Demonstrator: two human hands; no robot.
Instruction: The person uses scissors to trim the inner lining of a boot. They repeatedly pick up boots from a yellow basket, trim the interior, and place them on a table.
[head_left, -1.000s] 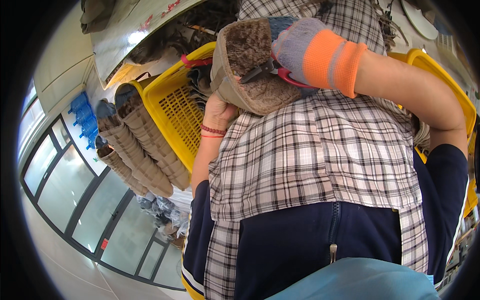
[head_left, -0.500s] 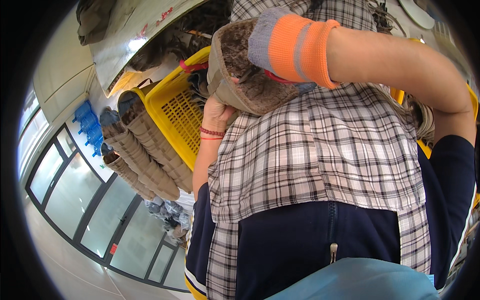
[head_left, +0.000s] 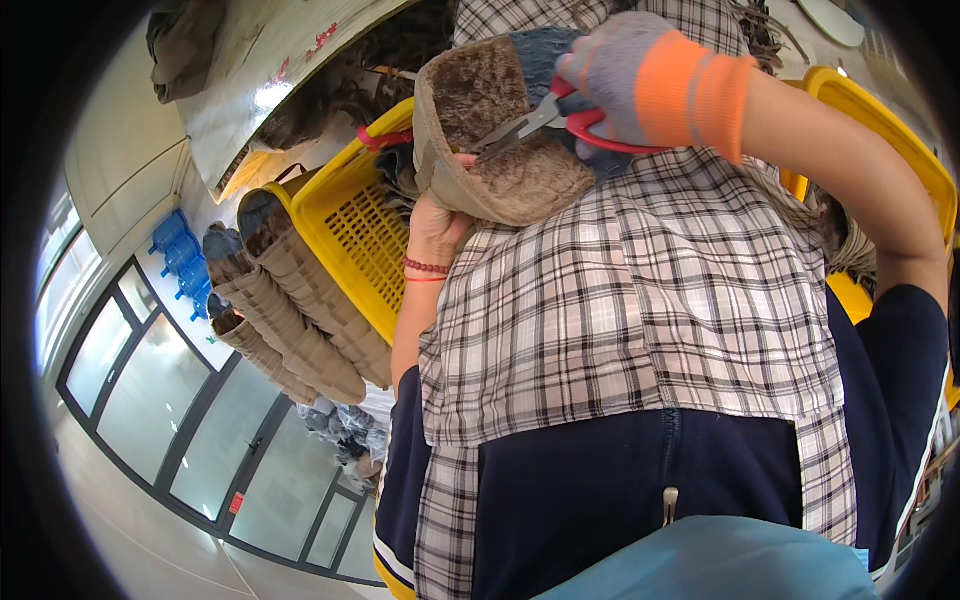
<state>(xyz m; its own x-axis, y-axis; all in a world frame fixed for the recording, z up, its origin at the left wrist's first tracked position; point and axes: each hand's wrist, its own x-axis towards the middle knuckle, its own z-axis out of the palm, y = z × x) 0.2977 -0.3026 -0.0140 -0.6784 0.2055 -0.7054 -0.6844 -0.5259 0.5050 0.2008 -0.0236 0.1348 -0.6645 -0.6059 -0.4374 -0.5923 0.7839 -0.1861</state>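
Note:
A beige cap with a brown plush lining and a blue section lies tipped over my lap, its hollow side showing. My left hand, bare and wearing bead and red cord bracelets, is closed on the cap's left rim, a fingertip showing inside against the plush. In a grey and orange knit glove, my right hand grips red-handled scissors. The blades point left into the hollow, their tips close to my left fingertip. Whether the blades touch the lining, I cannot tell.
A yellow plastic basket stands left of my lap, with a red tie on its rim. Beyond it are long stacks of nested beige caps. A pale table is at the upper left. Another yellow basket sits at the right.
My right hand has moved right, and the scissors, mostly hidden before, now show over the cap's hollow. My left hand keeps its hold on the rim.

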